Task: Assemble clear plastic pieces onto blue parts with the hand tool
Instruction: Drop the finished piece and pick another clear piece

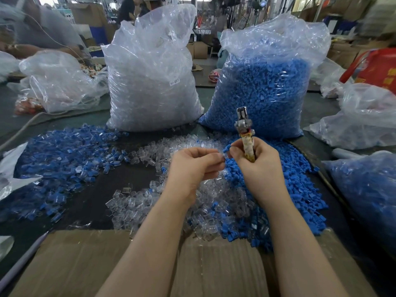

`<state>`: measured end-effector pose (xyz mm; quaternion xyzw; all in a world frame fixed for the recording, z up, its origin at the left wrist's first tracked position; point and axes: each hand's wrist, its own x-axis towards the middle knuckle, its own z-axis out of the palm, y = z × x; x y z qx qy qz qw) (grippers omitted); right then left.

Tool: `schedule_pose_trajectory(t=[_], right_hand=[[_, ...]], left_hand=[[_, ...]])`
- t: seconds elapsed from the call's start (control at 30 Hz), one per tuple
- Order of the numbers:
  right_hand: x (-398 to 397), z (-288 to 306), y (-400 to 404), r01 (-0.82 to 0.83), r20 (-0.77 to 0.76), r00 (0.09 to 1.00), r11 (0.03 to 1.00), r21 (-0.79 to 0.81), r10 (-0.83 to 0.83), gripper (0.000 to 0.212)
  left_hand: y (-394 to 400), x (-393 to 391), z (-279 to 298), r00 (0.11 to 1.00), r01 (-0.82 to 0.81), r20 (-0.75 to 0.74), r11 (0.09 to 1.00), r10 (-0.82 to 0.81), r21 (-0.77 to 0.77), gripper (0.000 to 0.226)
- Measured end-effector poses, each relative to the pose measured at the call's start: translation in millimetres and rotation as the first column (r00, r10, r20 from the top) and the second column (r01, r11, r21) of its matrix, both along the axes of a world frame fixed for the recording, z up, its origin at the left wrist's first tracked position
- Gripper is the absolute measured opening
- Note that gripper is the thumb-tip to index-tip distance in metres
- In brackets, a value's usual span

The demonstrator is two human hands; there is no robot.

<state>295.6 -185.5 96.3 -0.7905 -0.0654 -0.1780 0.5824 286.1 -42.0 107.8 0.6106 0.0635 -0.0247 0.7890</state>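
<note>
Between fingertips, clear piece (pixel 221 156) barely discernible; tool handle (pixel 249 151) half-hidden.

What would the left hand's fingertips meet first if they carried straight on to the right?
Probably the blue part pinched by the right hand. The left hand points its fingertips at it across a small gap, though depth is unclear from one view.

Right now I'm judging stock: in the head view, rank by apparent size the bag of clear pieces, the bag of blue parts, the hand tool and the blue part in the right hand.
1-2. Bag of clear pieces and bag of blue parts: look alike, unranked.
3. Hand tool.
4. Blue part pinched by the right hand.
</note>
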Motion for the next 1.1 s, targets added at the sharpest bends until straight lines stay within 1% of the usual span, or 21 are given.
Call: schedule_pose_trajectory(t=[0.1, 0.2, 0.3, 0.6, 0.73, 0.8, 0.9, 1.0, 1.1], right_hand=[[0.0, -0.8, 2.2, 0.010, 0.031, 0.999, 0.999, -0.041, -0.009, 0.012], [0.5, -2.4, 3.6, 0.058, 0.056, 0.997, 0.991, -0.117, -0.052, 0.015], [-0.3, -2.7, 6.1, 0.106, 0.083, 0.992, 0.981, -0.162, -0.093, 0.015], [-2.4, -2.3, 12.9, 0.122, 0.129, 0.986, 0.980, -0.159, -0.101, 0.018], [-2.7, 1.0, 12.9, 0.092, 0.108, 0.991, 0.983, -0.161, -0.075, 0.020], [-2.2, 2.3, 10.9, 0.067, 0.080, 0.995, 0.982, -0.178, -0.054, 0.015], [-1.4, 3.6, 6.6, -0.040, 0.008, 0.999, 0.989, -0.140, 0.041, 0.009], [-1.5, 6.7, 1.9, -0.123, -0.057, 0.992, 0.985, -0.123, 0.117, 0.013], [-2.1, 9.0, -5.3, -0.141, -0.122, 0.985, 0.980, -0.140, 0.124, 0.010]], left_hand=[[0.1, -0.9, 1.1, 1.000, 0.007, -0.003, 0.998, -0.007, -0.067, 0.007], [-0.5, -1.5, 2.4, 1.000, -0.012, 0.010, 0.997, 0.013, -0.079, 0.008], [-2.3, -2.0, 3.0, 0.998, -0.038, 0.043, 0.997, 0.041, -0.063, 0.008], [-9.6, -3.0, 0.5, 0.966, -0.176, 0.201, 0.982, 0.160, 0.065, 0.009], [-10.6, -2.4, -1.8, 0.949, -0.203, 0.267, 0.974, 0.170, 0.103, 0.011], [-10.9, -1.7, -3.3, 0.940, -0.222, 0.293, 0.966, 0.176, 0.134, 0.011], [-10.5, -0.4, -5.7, 0.928, -0.256, 0.318, 0.954, 0.197, 0.157, 0.009], [-8.2, 0.4, -7.2, 0.920, -0.280, 0.326, 0.948, 0.219, 0.154, 0.011], [-5.3, 0.7, -5.8, 0.915, -0.275, 0.335, 0.955, 0.226, 0.108, 0.011]])
